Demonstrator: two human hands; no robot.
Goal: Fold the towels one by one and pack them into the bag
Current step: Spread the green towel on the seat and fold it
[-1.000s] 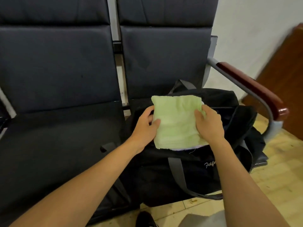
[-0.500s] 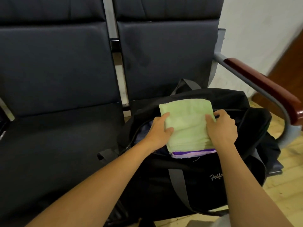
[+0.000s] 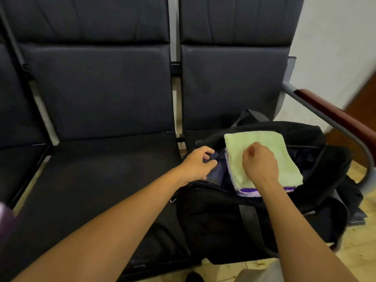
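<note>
A black duffel bag (image 3: 223,220) stands unzipped on the right-hand seat. Inside it a folded light-green towel (image 3: 284,159) lies flat on top of a purple-and-lavender towel (image 3: 247,192), whose edge shows at the front. My right hand (image 3: 259,162) is over the green towel's left half with its fingers curled into a loose fist, holding nothing. At the left end of the bag's mouth is my left hand (image 3: 198,162), fingers loosely curled. Its fingertips touch dark blue fabric (image 3: 216,171) inside the bag.
The bag sits on a row of dark padded seats; the left seat (image 3: 101,180) is bare. A wood-topped metal armrest (image 3: 335,112) curves round the bag's right side. A blurred purple thing (image 3: 6,218) shows at the left edge. Pale floor (image 3: 362,251) lies beyond.
Both hands lowered the green towel into the bag onto the purple towel and let go of it. My left hand drew back to the left; my right moved over the towel.
</note>
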